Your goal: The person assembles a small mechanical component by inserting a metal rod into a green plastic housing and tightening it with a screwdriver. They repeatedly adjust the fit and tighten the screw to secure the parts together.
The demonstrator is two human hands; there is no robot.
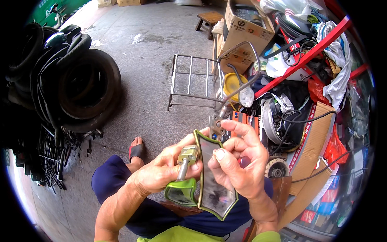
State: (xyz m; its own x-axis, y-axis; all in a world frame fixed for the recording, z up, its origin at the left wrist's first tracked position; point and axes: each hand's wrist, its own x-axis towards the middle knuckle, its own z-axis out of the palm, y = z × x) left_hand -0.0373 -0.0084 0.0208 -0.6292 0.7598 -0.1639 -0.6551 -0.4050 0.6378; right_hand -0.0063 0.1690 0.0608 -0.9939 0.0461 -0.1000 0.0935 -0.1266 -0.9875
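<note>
My left hand (161, 171) is closed around a rearview mirror with a green rim, its dark mirror face (215, 191) turned up toward me. By the same fingers are a brass-coloured metal block (188, 155) and a steel stem (183, 170). A smaller green-rimmed piece (181, 194) hangs below the stem; whether it is a second mirror I cannot tell. A holed metal bracket (217, 127) sticks out past the fingertips. Over the mirror's right edge, my right hand (246, 165) is pinched, thumb against fingers. What lies in that pinch, if anything, is too small to name.
Stacked tyres (90, 86) stand at left above a heap of thin dark rods (50, 165). Ahead is a metal rack (193, 82), with a cardboard box (248, 32) and wooden stool (210, 18) beyond. Bags, cables and a red bar (306, 52) crowd the right, near flattened cardboard (310, 149).
</note>
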